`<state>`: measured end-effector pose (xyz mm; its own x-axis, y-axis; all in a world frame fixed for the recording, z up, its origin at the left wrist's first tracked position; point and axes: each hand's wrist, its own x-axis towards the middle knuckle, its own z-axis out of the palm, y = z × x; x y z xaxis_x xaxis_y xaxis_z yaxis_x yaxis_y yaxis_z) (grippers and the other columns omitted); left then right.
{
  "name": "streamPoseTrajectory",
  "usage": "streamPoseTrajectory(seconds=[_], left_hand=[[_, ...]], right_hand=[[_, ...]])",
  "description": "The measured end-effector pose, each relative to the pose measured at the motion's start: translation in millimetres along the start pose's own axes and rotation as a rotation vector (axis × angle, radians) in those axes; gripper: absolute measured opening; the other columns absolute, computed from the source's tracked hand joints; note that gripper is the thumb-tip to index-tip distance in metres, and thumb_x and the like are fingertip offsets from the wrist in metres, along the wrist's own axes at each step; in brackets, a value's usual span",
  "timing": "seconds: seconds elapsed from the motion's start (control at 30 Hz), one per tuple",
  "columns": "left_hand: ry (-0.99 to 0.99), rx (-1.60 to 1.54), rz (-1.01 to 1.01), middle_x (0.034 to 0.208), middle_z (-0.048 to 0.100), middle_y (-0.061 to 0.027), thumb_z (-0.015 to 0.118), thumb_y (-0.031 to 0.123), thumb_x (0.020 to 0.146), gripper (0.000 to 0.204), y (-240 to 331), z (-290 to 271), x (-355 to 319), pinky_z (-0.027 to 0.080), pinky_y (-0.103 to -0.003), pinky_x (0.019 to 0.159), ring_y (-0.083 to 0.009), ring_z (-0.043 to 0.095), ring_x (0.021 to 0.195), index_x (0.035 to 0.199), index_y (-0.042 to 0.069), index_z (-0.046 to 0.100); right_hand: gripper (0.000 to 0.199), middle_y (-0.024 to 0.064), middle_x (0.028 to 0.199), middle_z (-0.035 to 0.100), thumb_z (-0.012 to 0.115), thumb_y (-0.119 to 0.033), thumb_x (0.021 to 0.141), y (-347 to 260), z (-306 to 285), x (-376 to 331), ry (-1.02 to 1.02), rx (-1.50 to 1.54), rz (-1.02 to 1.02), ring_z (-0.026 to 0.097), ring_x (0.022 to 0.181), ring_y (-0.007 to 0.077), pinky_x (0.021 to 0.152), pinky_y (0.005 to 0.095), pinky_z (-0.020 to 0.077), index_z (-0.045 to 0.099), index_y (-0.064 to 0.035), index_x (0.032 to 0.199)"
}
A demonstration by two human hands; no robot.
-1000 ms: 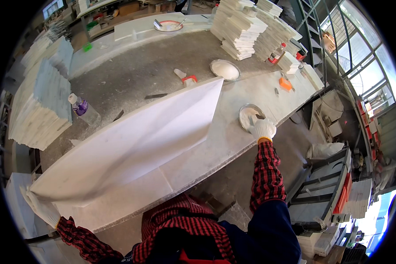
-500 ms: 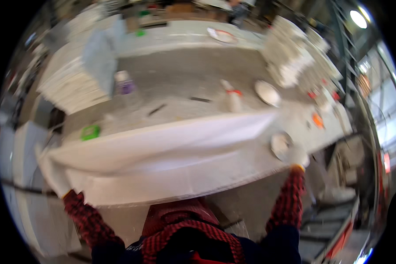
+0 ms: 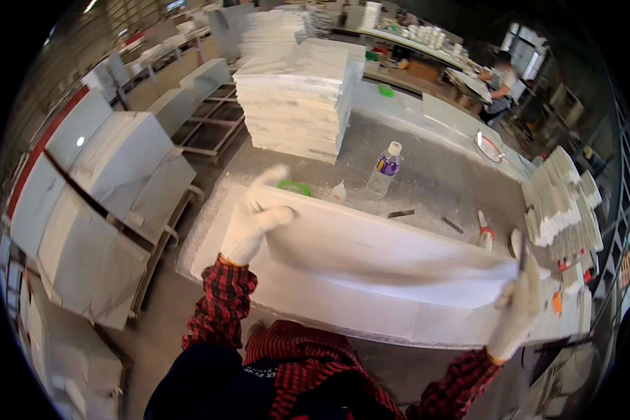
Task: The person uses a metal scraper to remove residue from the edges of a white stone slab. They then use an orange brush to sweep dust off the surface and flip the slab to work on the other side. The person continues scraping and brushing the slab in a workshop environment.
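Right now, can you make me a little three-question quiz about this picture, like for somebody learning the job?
1. True or false: the left hand wears a white glove.
2. What colour is the label on the bottle? A green, B purple, C orange.
3. Which is nearer the tall slab stack: left hand or right hand?

Key: 1 true; 2 B; 3 left hand.

Dim background, strong fisheye edge distortion
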<state>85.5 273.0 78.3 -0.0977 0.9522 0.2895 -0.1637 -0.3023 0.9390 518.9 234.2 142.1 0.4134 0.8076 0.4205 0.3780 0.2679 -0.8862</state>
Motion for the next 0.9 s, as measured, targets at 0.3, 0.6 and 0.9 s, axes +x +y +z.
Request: streamPoseTrajectory(seconds=[0.3,0.6,0.9], left_hand=[[-0.317,-0.091,-0.223,0.111,0.073,-0.0059,0.071,0.005,0.089,0.033,4.0,-21.1,-2.5,0.052,-0.026,0.088,-0.0109,0.066,0.099,0.12,-0.004,0.068],[-0.356,-0.15,-0.097,0.109,0.076,-0.007,0.069,0.015,0.092,0.031,6.8,-24.7,-20.3,0.051,-0.026,0.087,-0.0104,0.067,0.097,0.119,0.0,0.071],[-0.401,0.02,-0.09,0.117,0.075,-0.0104,0.064,0.017,0.095,0.033,10.7,-36.1,-30.8,0.051,-0.028,0.091,-0.0146,0.069,0.104,0.124,0.003,0.069]], right_hand=[[0.038,0.0017,0.072,0.062,0.059,-0.015,0.102,-110.6,203.6,-115.4,-0.236,0.213,0.299,0.053,0.058,0.0058,0.053,0.0213,0.0436,0.059,0.0027,0.136],[0.035,0.0021,0.069,0.061,0.057,-0.017,0.101,-147.7,255.0,-165.3,-0.104,0.077,0.351,0.051,0.055,0.0055,0.051,0.0228,0.0429,0.065,-0.0004,0.131],[0.033,0.0099,0.081,0.071,0.056,-0.018,0.1,-144.5,275.5,-184.9,-0.024,-0.148,0.246,0.059,0.061,0.0115,0.057,0.0285,0.0492,0.068,-0.0008,0.126]])
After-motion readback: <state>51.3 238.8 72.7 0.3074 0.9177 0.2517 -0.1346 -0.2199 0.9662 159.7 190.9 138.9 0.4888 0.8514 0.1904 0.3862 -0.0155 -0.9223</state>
